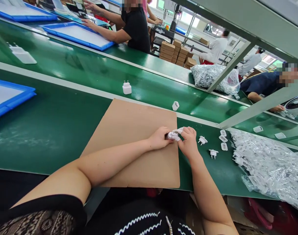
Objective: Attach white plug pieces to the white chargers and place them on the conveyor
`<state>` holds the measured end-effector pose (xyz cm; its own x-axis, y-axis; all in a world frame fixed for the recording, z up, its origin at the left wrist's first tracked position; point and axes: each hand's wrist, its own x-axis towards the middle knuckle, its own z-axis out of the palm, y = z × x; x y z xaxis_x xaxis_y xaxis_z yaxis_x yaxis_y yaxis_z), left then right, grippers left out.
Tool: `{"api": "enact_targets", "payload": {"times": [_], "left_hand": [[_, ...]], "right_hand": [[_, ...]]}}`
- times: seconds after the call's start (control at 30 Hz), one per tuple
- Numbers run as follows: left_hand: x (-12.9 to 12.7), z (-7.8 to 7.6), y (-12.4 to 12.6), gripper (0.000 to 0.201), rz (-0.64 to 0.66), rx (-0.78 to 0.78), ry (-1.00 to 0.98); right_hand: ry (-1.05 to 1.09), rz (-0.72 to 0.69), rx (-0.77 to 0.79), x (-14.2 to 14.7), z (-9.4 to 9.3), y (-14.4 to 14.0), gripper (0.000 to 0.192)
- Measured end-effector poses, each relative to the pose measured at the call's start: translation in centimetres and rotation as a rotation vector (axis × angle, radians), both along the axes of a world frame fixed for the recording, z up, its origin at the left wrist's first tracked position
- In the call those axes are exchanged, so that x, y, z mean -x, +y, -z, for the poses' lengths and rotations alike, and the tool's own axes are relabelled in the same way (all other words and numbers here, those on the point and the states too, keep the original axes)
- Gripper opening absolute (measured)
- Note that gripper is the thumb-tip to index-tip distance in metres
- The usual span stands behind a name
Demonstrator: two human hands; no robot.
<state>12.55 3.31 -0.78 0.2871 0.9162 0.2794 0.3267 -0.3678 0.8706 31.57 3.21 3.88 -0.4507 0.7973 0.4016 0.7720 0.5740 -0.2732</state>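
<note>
The left hand (160,138) and right hand (188,140) grasp a small white part (172,134) together — uneven finger pressure could make it slip onto the cardboard (134,122)

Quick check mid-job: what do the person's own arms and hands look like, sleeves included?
Both forearms are bare, with no watch or bracelet visible. The left hand and right hand wear no gloves; white covers may sit on some right fingertips, too small to confirm. The left sleeve is short and black, with a patterned panel. The right sleeve is out of view.
</note>
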Motion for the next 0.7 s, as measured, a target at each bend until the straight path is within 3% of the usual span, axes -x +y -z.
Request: {"api": "enact_targets", "payload": {"times": [0.33, 0.5, 0.7], "left_hand": [[0.0, -0.1, 0.3, 0.019, -0.006, 0.009, 0.014], [0.0, 0.0, 0.2, 0.018, 0.002, -0.001, -0.009], [0.0, -0.2, 0.2, 0.02, -0.008, 0.054, -0.043]], "right_hand": [[0.048, 0.037, -0.104, 0.2, 0.2, -0.6, 0.021], [-0.061, 0.064, -0.088, 0.7, -0.5, -1.0, 0.021], [-0.032, 0.029, -0.01, 0.4, -0.7, -0.2, 0.018]]}}
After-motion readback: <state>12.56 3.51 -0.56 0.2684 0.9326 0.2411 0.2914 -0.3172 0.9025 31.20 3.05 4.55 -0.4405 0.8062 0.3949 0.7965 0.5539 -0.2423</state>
